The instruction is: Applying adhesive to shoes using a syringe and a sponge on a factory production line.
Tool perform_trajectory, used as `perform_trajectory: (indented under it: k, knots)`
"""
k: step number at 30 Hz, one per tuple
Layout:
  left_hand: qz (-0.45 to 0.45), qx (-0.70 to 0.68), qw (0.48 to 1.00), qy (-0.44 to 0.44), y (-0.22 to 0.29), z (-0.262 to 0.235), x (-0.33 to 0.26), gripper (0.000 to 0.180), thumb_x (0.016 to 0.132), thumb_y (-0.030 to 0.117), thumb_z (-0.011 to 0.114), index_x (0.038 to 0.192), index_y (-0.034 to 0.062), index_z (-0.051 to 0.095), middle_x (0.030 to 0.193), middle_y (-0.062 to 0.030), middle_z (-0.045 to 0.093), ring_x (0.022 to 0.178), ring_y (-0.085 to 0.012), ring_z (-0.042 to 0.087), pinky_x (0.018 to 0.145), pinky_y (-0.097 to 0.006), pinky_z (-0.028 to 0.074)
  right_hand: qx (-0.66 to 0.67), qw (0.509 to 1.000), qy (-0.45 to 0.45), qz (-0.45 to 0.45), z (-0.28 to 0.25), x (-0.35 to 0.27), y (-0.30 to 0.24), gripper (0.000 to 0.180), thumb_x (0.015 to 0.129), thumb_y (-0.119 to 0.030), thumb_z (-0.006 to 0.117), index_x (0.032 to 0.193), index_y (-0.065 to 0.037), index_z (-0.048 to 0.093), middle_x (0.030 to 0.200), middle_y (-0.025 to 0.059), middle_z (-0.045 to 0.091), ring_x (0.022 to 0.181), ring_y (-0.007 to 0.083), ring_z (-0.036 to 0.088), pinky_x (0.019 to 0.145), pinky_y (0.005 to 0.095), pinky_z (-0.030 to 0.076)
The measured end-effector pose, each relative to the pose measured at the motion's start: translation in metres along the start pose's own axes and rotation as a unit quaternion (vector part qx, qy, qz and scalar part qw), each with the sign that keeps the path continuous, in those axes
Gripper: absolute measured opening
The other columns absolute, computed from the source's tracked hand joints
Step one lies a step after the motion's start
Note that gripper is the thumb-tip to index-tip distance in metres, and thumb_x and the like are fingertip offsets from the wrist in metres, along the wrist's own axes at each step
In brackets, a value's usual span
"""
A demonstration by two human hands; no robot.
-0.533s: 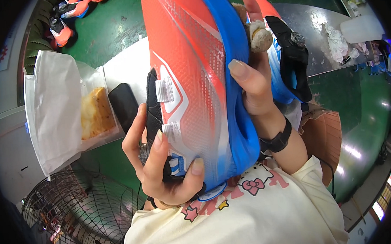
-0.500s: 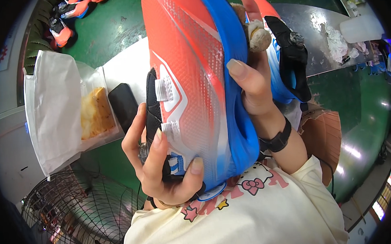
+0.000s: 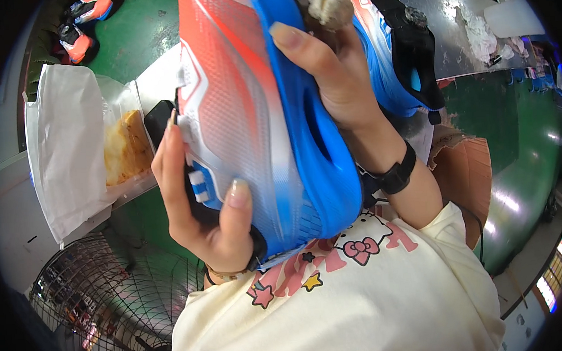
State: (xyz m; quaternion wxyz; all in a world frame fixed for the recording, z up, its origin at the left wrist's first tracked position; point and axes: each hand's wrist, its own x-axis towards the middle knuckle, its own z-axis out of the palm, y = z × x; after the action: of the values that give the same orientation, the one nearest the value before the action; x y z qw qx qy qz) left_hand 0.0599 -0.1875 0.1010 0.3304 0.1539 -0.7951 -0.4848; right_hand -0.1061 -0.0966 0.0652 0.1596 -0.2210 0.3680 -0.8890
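Note:
A sneaker (image 3: 240,120) with a coral-to-white upper and a thick blue sole is held up in front of my chest, its toe end running past the top of the picture. My left hand (image 3: 210,211) grips it around the heel and collar, thumb on the side of the upper. My right hand (image 3: 346,89) is closed at the sole side, its thumb against the blue edge. A crumpled cream-coloured wad (image 3: 331,9) sticks out between its fingers; its material is unclear. Beyond that hand lies a second, matching sneaker (image 3: 385,81) with a black collar and a dial.
On the left, a white paper-and-plastic bag (image 3: 70,148) holds a piece of bread, beside a black phone (image 3: 158,121). Below stands a wire-caged fan (image 3: 116,305). A torn cardboard box (image 3: 462,179) is at my right. More sneakers (image 3: 76,46) sit at the far left.
The held sneaker has shifted up and left and turned to show more of its sole. Both hands moved with it, and the wad now sits farther left and higher.

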Motion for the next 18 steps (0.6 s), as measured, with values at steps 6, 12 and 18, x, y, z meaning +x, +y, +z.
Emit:
perform_trajectory:
  k: [6,12,18]
  knots:
    - [0.016,-0.008,1.000,0.008,-0.004,0.002,-0.002,0.068,0.074,0.010,0.065,0.135,-0.0112,0.043,0.133,-0.0222,0.047,0.119,-0.0264,0.045,0.104,-0.037,0.031,0.005,0.998,0.031,0.056,0.011,0.001,-0.024,0.076,0.083,-0.008,0.073,0.141,0.001,0.025,0.117,0.0055,0.055,0.106,0.0112,0.054,0.098,0.0266,0.040]
    - [0.029,0.011,0.999,0.012,-0.002,0.006,-0.004,0.068,0.074,0.010,0.065,0.135,-0.0113,0.043,0.134,-0.0225,0.047,0.120,-0.0268,0.045,0.105,-0.038,0.030,0.108,0.993,0.032,0.014,0.014,-0.006,-0.022,0.072,0.083,-0.006,0.072,0.139,0.002,0.028,0.114,0.0046,0.055,0.102,0.0100,0.055,0.093,0.0243,0.043]
    - [0.009,0.000,1.000,0.012,-0.001,0.006,-0.008,0.070,0.074,0.010,0.065,0.136,-0.0110,0.042,0.134,-0.0229,0.046,0.121,-0.0278,0.045,0.106,-0.039,0.030,0.047,0.994,0.053,0.083,0.010,-0.005,-0.030,0.070,0.083,-0.006,0.072,0.138,0.002,0.029,0.114,0.0054,0.055,0.103,0.0096,0.055,0.092,0.0247,0.044]
